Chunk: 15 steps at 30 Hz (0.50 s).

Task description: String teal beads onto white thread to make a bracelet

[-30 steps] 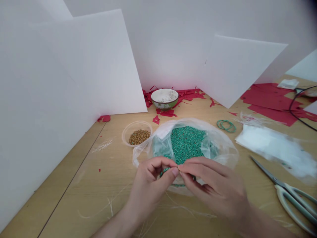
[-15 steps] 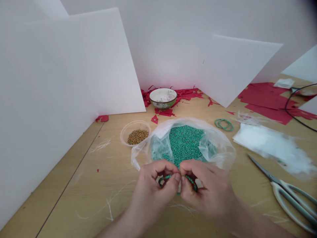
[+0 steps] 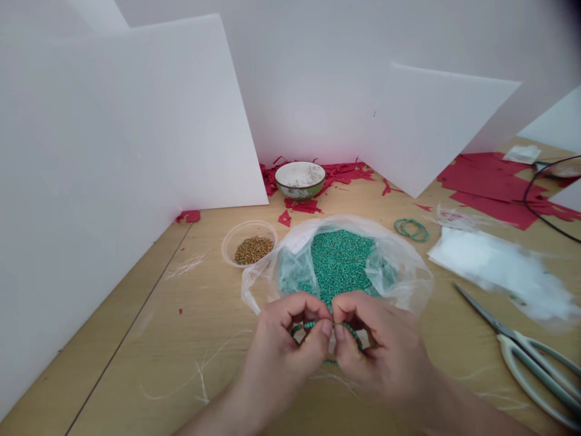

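Note:
Between my two hands is a beaded bracelet of small green beads, curved into a loop. My left hand pinches it with thumb and forefinger at the near side of the bead bag. Close beside, the thumb and forefinger of my right hand pinch the other end; the fingertips almost meet, and the fine thread between them is too small to make out. Just beyond lie many green beads in an open clear plastic bag. A round clear tub of gold-brown beads stands to its left.
Scissors lie at the right, blades pointing away. Two finished-looking green bead bracelets rest near white plastic packets. A bowl stands among red paper scraps at the back. Loose white threads lie at left; white boards surround the table.
Both hands keep their pinch on the bracelet. The fingertips of my right hand have shifted slightly right, and a bit more of the bead strand shows below between the hands.

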Motion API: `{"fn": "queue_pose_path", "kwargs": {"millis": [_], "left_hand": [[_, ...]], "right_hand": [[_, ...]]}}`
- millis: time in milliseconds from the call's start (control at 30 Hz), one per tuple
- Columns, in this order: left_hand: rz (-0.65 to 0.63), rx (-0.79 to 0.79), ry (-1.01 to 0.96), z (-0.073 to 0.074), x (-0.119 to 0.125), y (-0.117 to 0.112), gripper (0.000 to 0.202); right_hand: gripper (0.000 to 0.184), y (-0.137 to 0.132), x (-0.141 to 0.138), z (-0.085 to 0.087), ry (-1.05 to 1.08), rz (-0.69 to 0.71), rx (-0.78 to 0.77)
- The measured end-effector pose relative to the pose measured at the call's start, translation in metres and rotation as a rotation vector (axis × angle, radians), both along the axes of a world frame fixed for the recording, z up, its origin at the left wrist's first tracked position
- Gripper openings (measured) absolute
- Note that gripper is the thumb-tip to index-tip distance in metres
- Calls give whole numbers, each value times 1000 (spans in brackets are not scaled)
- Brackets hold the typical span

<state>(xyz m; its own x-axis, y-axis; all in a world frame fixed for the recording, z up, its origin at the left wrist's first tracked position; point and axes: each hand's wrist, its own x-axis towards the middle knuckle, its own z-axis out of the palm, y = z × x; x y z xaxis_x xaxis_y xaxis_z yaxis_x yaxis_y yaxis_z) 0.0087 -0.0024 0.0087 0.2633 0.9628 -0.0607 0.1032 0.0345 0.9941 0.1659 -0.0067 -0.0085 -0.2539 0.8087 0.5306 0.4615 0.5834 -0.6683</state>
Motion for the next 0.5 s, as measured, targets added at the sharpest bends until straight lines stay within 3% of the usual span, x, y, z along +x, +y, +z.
{"fn": "queue_pose_path", "kwargs": {"millis": [267,500], "left_hand": [[-28,-17,-67,-5,-8,2,15],[4,-131,-204,-3,-11,5,16]], "right_hand": [[8,4,5,-3,41,-37,-63],[13,4,8,-6,165,58,-209]]}}
